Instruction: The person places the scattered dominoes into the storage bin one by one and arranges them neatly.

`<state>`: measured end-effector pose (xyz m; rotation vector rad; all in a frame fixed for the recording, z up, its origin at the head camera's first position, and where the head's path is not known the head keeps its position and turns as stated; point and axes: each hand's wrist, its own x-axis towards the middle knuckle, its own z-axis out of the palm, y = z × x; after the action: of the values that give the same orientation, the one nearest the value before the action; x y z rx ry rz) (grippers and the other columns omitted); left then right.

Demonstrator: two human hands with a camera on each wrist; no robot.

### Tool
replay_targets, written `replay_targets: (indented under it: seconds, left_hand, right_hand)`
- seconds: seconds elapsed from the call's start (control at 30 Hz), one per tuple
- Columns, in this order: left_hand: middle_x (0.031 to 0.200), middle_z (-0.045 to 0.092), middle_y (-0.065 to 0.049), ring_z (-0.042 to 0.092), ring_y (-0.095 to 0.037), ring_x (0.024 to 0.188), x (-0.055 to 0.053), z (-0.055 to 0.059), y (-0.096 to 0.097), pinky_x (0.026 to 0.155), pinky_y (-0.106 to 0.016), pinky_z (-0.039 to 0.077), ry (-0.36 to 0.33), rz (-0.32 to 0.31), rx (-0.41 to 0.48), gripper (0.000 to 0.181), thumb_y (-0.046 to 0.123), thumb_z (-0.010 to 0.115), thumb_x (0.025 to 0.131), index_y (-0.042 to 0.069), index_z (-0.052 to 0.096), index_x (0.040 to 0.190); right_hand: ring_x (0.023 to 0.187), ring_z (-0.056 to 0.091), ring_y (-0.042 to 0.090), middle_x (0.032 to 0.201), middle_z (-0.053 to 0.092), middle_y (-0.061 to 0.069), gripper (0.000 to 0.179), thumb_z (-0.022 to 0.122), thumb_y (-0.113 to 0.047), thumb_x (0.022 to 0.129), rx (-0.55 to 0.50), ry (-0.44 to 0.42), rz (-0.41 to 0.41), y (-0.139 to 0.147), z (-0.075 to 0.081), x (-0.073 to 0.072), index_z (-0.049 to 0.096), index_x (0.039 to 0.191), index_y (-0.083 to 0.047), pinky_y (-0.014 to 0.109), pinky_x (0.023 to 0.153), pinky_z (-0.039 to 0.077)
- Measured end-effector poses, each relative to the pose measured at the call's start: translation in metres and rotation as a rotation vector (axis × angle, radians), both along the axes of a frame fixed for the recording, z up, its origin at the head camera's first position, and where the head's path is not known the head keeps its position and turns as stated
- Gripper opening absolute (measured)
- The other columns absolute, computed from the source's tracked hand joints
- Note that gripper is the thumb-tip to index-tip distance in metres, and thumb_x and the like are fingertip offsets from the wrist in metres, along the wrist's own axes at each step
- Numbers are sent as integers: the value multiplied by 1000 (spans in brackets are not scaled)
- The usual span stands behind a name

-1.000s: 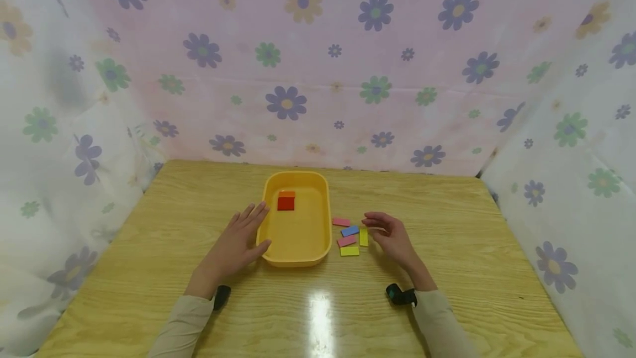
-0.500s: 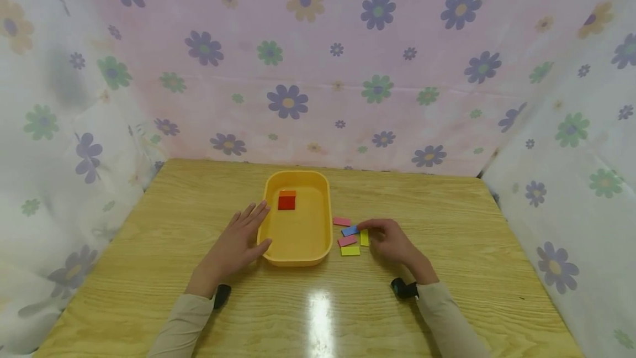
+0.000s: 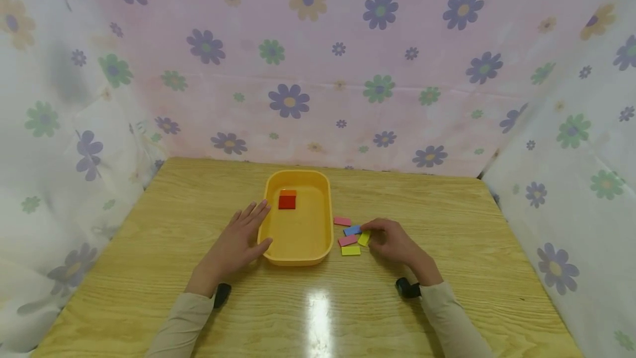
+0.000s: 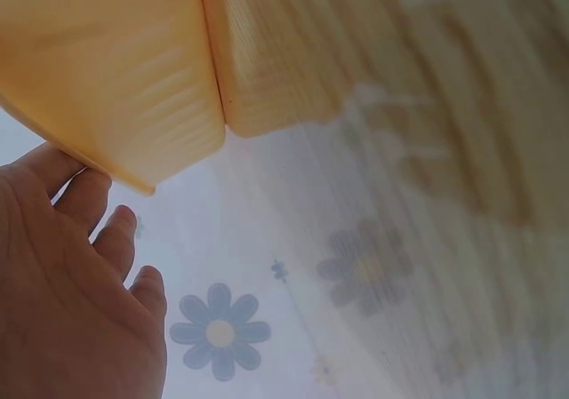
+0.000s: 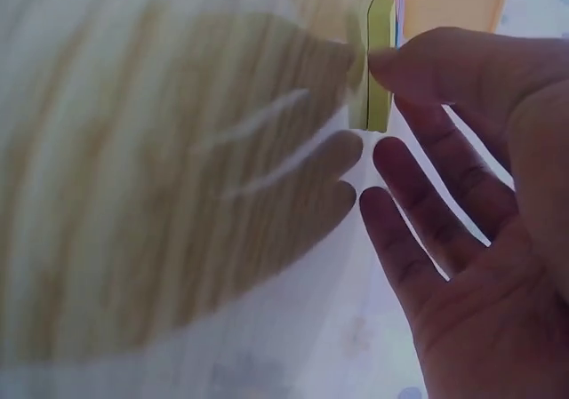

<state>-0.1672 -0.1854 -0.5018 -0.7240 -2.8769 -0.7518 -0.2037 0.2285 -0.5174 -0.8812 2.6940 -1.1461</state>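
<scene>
My left hand (image 3: 240, 242) rests with straight fingers against the left rim of a yellow plastic tray (image 3: 298, 261). In the left wrist view its fingertips touch the rim of the tray (image 4: 133, 106). An orange and red block (image 3: 287, 201) sits inside the tray. My right hand (image 3: 395, 245) pinches a flat yellow block (image 3: 364, 238) between thumb and index finger. In the right wrist view the thumb presses on the yellow block (image 5: 380, 106), with the other fingers spread below. Beside it lie a blue block (image 3: 352, 230), two pink blocks (image 3: 348, 241) and another yellow block (image 3: 350, 251).
The wood-grain table (image 3: 208, 181) is glossy, with a bright reflection near its front. Flower-print curtains (image 3: 318, 70) enclose its back and both sides. A black wrist camera (image 3: 407, 288) sits under the right wrist, another under the left.
My right hand has come down onto the yellow block, which has turned from upright to slanted. The blue block has shifted slightly right. My left hand stays on the tray.
</scene>
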Motion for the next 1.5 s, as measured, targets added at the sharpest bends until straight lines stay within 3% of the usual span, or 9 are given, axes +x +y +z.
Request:
replay_targets:
  seconds: [0.17,0.37,0.7,1.0,1.3,1.5]
  left_hand:
    - [167,26,-12,21,-39,155,-1,0,0,124,-63,13,-3,-2,4,77,35,65,98,4,31,160]
    - [167,28,-13,22,-41,154,-1,0,1,123,-64,14,11,-4,22,76,34,66,98,3,32,159]
    - [167,26,-13,21,-41,154,0,0,0,123,-64,15,10,-6,9,77,36,64,99,3,31,159]
    - [168,25,-11,20,-39,155,-1,1,0,124,-63,13,-15,0,13,77,36,64,99,4,30,160]
    - [168,24,-11,20,-39,155,-1,0,-1,124,-63,13,-13,-3,8,77,38,63,99,5,29,160]
    - [168,25,-11,21,-39,155,-1,-1,0,123,-64,12,-7,-3,19,77,37,64,98,4,30,160]
  right_hand:
    - [121,60,33,125,69,10,37,72,4,87,-15,-67,-4,4,-1,-3,70,123,-5,54,104,48]
    - [117,62,33,118,70,10,30,74,2,88,-49,-124,42,8,0,-6,72,117,-3,48,104,51]
    - [113,64,29,114,73,6,28,79,-10,88,7,-124,-7,14,-2,-6,75,115,-6,48,103,50]
    - [98,63,22,105,72,7,20,79,-11,88,25,-101,-2,14,-2,-6,77,107,-5,32,87,53]
    - [101,66,25,105,71,6,19,78,-11,89,58,-74,-55,15,0,-1,77,106,-5,42,92,55]
    - [97,65,23,106,70,6,19,78,-13,90,48,-77,-108,17,1,4,75,107,-6,38,87,56]
